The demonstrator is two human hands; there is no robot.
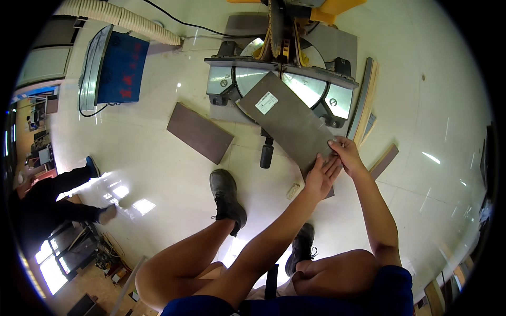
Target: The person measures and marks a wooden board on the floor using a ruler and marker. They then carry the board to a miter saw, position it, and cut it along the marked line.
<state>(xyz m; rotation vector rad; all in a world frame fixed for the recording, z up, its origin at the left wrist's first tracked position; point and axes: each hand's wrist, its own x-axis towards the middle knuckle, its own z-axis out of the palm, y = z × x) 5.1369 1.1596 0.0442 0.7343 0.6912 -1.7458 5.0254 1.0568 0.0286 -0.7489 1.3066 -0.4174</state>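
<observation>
A grey-brown board [287, 118] with a white label lies slanted, its far end on the metal table of a miter saw [232, 79]. At the board's near right corner, my right hand [345, 154] is closed, with thumb and fingers gripping the edge. Just to its left, my left hand [322, 178] holds the near edge, thumb on the board and fingers beside the right hand's. The saw's blade [276, 31] stands beyond the board's far end, and a black handle [267, 154] projects toward me. Part of another brown piece shows below the held board.
On the floor to the left lies a brown board [200, 132]. Long strips [363, 100] and a short offcut [385, 161] rest at the right. A blue machine [122, 67] and a ribbed hose [121, 18] are at far left. Another person [63, 195] is at the left.
</observation>
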